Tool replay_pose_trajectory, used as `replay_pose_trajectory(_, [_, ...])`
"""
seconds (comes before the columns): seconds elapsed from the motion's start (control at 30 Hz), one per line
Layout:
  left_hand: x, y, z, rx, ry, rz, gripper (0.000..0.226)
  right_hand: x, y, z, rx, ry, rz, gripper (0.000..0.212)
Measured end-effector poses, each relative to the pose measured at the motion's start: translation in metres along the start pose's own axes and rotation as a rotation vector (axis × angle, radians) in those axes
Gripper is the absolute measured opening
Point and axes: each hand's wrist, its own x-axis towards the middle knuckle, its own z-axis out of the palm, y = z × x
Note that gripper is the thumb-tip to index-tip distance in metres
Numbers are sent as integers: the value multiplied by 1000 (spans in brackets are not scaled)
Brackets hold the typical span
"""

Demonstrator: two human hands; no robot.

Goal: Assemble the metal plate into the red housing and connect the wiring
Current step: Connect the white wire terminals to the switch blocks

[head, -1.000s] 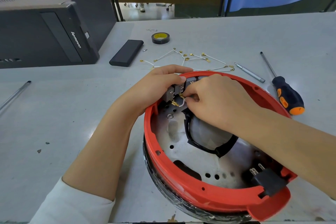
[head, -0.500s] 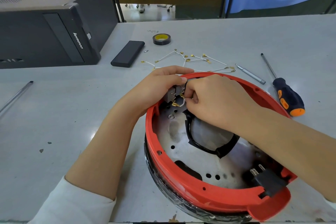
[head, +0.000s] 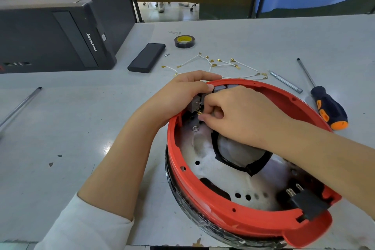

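Near the frame's middle, the left hand (head: 182, 95) holds the grey switch block (head: 192, 105) on the red housing (head: 203, 205). The right hand (head: 239, 115) pinches a thin, bendy wire's small gold clip (head: 199, 113); grip the stiff clip, not the wire.

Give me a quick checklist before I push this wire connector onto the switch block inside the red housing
1. Left hand steadies the grey switch block: ok.
2. Right hand pinches the brass connector: ok.
3. Connector lined up with its terminal: cannot tell, fingers hide it.
4. Metal plate sits inside the red housing: ok.
5. Spare wires on the table behind the housing: ok.
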Motion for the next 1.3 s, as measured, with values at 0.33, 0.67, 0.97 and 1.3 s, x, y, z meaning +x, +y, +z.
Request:
replay_pose_trajectory(0.33, [1,-1,0,13,10,5,31,1,-2,2,57,-8,36,21])
replay_pose_trajectory(0.67, [5,-4,-2,32,-3,26,30,3,2,4,123,7,49,24])
replay_pose_trajectory(0.97, [-1,-1,-2,129,22,139,37,2,8,-1,126,-63,-4,5])
replay_pose_trajectory(1.3, [-1,-1,-2,200,-91,124,51,3,4,1,140,-41,-19,17])
